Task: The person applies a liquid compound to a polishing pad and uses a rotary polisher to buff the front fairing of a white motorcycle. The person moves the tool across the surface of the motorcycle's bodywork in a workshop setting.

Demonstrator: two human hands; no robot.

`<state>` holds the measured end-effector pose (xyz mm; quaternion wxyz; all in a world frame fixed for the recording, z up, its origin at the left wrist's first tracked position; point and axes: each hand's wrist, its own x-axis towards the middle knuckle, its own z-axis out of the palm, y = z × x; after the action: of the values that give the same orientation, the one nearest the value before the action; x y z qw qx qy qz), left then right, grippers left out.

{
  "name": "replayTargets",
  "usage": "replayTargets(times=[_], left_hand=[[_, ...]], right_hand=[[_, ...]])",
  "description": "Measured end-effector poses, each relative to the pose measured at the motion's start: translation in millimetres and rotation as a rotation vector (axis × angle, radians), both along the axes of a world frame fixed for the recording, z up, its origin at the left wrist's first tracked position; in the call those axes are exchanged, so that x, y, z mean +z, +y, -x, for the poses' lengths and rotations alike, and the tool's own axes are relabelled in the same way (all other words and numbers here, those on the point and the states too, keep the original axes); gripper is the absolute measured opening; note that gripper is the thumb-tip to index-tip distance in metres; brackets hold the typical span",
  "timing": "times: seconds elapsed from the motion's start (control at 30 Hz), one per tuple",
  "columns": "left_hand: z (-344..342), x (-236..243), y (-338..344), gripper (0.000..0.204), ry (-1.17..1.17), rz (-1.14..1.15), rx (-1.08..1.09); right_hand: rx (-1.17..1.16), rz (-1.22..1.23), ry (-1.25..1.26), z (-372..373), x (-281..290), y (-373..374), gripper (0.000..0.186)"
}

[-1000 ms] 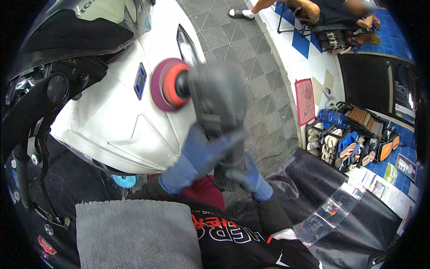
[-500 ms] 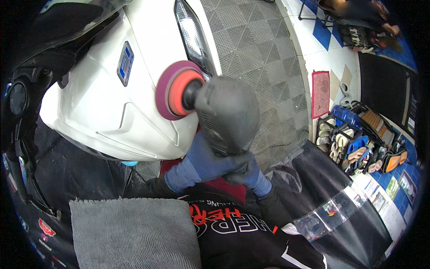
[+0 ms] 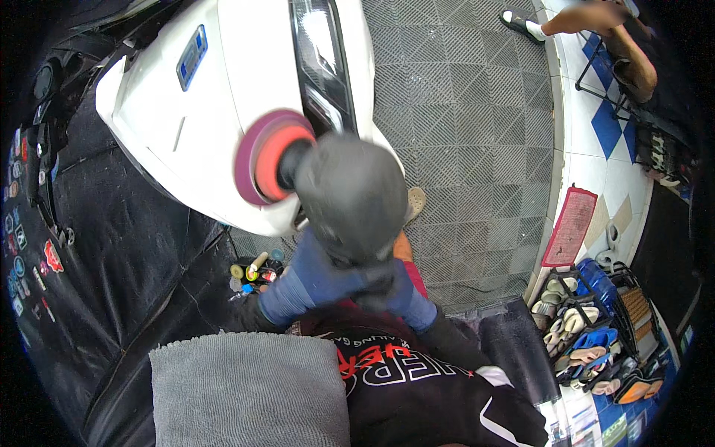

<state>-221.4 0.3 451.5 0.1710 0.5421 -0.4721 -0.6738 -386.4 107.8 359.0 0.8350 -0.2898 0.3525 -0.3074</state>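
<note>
A black polisher with an orange and purple round pad is held in both my hands, slightly blurred. Its pad lies over the white vehicle body panel, beside the clear light; firm contact is hard to make out. My left hand, in a blue glove, is closed round the polisher from the left. On the other side my right hand, gloved alike, grips it too. The machine's body hides most of my fingers. A blue badge sits on the panel.
A grey towel hangs at the lower left. Several small bottles stand below the panel. Grey matting covers the floor. At the right are a red mat, shoe racks and a seated person's leg.
The view has shifted, so the panel sits higher in it. The polisher and both hands have moved left and slightly down in the picture. Bottles and a beige clog now show.
</note>
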Motion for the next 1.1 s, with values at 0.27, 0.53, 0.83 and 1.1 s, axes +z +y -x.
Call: replayTargets(times=[0.27,0.53,0.83,1.1], left_hand=[[29.8,40.1,-92.8,0.048,0.118,0.156,0.227],[-1.0,8.0,-3.3,0.073,0.134,0.007,0.135],[-70.6,-57.0,79.1,0.075,0.173,0.181,-0.397],[-18.4,-57.8,16.5,0.069,0.870,-0.022,-0.168]], right_hand=[[-0.129,0.005,-0.026,11.3,51.1,-116.7,0.064],[-0.242,-0.276,-0.187,-7.6,29.7,-16.7,0.071],[-0.149,0.129,0.589,-37.2,14.5,78.5,0.075],[-0.221,0.175,0.997,-10.8,99.9,15.5,0.068]])
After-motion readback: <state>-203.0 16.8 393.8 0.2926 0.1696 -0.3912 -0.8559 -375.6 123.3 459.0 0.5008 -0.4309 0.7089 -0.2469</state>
